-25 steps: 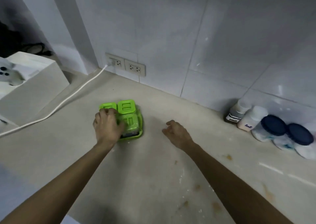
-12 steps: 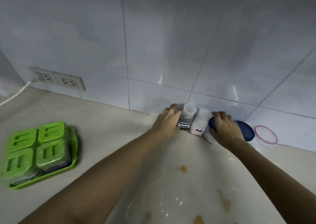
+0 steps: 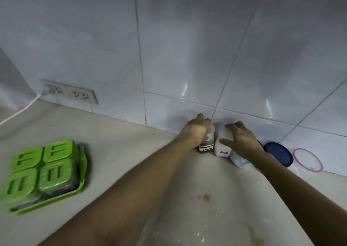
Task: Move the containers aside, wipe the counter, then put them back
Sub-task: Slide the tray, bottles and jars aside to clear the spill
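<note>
Where hands cover them, dark bottle (image 3: 207,146) label blurred, salt bottle (image 3: 222,148) half-hidden

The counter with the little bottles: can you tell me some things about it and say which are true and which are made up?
1. The left hand is on the dark bottle. True.
2. The right hand is on the green tray. False: it is on the white salt bottle; the tray sits far left, untouched.
3. A white cord is plugged into the wall socket. True.
4. The counter is spotless. False: it has brown stains and white specks.
5. The blue-lidded jar stands left of both bottles. False: it is right of them.
</note>
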